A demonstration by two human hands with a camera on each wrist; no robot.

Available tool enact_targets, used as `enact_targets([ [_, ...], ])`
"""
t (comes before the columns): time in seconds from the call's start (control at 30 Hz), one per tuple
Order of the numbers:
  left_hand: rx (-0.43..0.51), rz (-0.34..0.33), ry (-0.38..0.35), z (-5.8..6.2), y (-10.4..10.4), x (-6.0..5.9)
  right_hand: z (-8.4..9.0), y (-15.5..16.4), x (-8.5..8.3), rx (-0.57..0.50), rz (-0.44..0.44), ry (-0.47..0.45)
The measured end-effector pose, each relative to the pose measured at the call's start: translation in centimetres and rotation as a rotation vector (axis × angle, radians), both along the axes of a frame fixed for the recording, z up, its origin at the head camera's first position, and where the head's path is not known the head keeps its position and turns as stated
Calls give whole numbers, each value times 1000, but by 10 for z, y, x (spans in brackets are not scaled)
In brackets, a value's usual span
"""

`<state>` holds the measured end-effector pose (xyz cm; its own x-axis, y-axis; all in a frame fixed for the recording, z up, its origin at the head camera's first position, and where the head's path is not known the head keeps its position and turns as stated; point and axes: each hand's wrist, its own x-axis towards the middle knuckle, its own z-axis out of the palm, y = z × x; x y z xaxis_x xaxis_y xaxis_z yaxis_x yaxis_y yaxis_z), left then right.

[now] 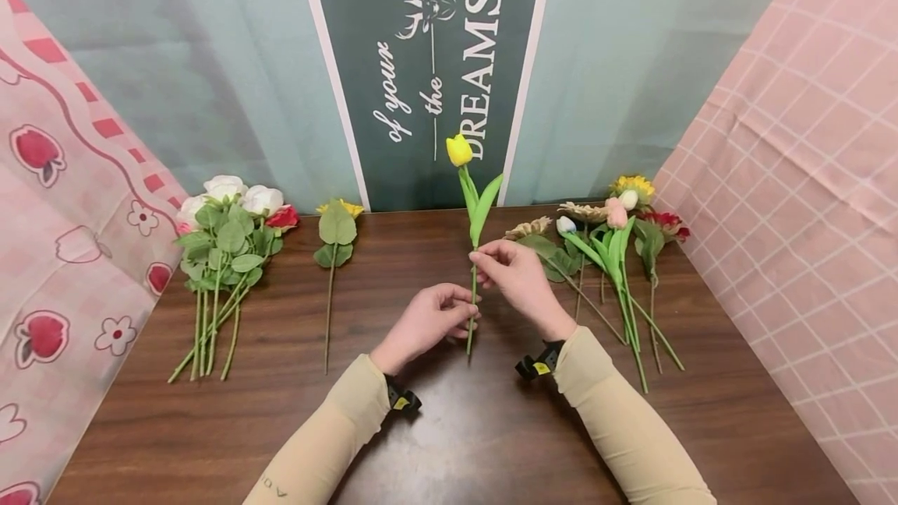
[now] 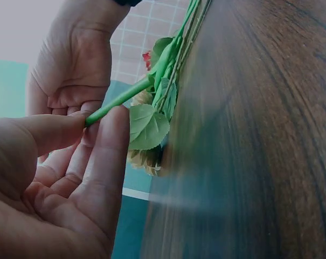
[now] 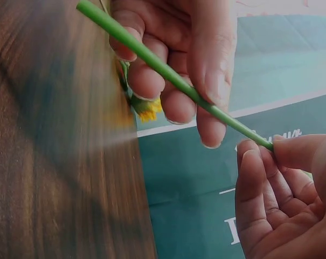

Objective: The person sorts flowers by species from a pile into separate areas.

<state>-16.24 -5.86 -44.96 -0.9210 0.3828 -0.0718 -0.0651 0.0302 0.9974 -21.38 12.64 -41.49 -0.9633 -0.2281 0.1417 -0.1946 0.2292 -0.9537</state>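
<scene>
A yellow artificial tulip [image 1: 481, 218] stands nearly upright above the middle of the table, its bloom at the top and two long green leaves below. My right hand [image 1: 521, 285] pinches its stem between thumb and fingertips just under the leaves. Lower down, my left hand [image 1: 428, 319] holds the same stem between thumb and fingers, leaving the cut end free below. In the right wrist view the bare green stem [image 3: 163, 67] runs slantwise across both hands. The left wrist view shows the thumb and index finger on the stem [image 2: 119, 100]; the bloom is out of sight there.
On the brown wooden table [image 1: 449, 435], a bunch of white and red roses [image 1: 231, 232] lies at left, beside a single yellow flower [image 1: 337, 228]. Several tulips [image 1: 617, 248] and other flowers lie at right. A green printed cloth [image 1: 428, 100] hangs behind.
</scene>
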Motion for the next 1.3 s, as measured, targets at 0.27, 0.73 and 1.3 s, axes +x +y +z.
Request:
enact_targets([
  [0.27, -60, 2, 4, 2, 1, 1, -1, -3, 1, -72, -8, -111],
  [0.73, -625, 97, 304, 8, -54, 14, -32, -29, -40, -30, 84, -319],
  [1.3, -849, 81, 403, 5, -61, 32, -42, -34, -43, 343, 159, -218],
])
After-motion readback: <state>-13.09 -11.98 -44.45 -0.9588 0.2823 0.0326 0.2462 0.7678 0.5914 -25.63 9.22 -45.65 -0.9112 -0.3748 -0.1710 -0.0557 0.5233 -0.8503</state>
